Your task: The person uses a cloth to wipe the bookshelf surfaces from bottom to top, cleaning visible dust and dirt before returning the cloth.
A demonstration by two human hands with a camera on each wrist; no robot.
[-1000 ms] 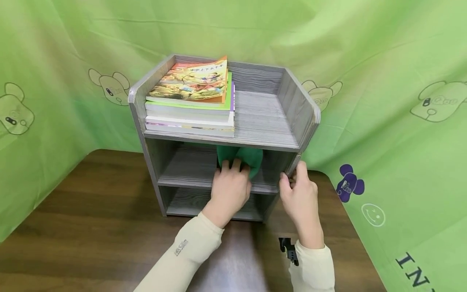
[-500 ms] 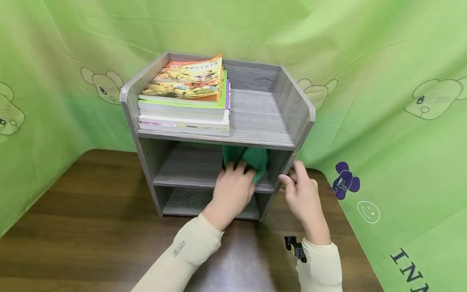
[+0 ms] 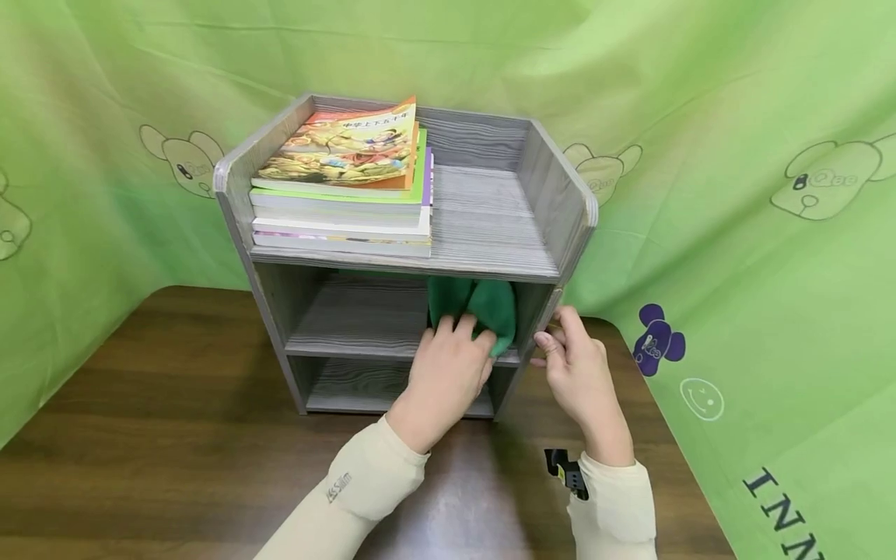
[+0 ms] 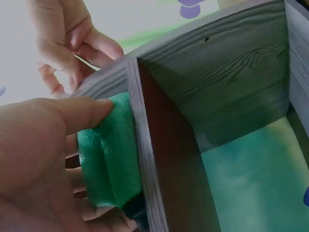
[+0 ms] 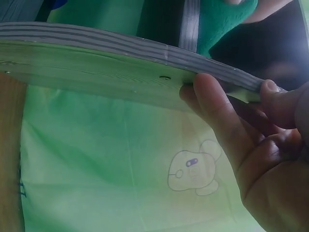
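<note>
My left hand [image 3: 444, 385] holds a folded green plush cloth [image 3: 495, 307] at the right of the grey wooden shelf unit's [image 3: 490, 266] middle compartment. In the left wrist view the thumb lies on the near side of the cloth [image 4: 118, 150], with the other fingers behind it. The cloth sits close beside an upright wooden board [image 4: 145, 145]; a dark part shows at its lower end. My right hand [image 3: 584, 385] is at the unit's right side panel. In the right wrist view its fingertips touch the panel's outer face, and the thumb [image 5: 273, 89] lies at the front edge.
Several books [image 3: 343, 183] lie stacked at the left of the top shelf, which has raised sides. The unit stands on a brown wooden table [image 3: 175, 435]. A green printed curtain [image 3: 735, 272] surrounds the table closely at the back and sides.
The view has shifted slightly, so the unit appears farther left. My left hand and the cloth have moved a little right within the compartment. The right hand's fingers have loosened at the panel edge.
</note>
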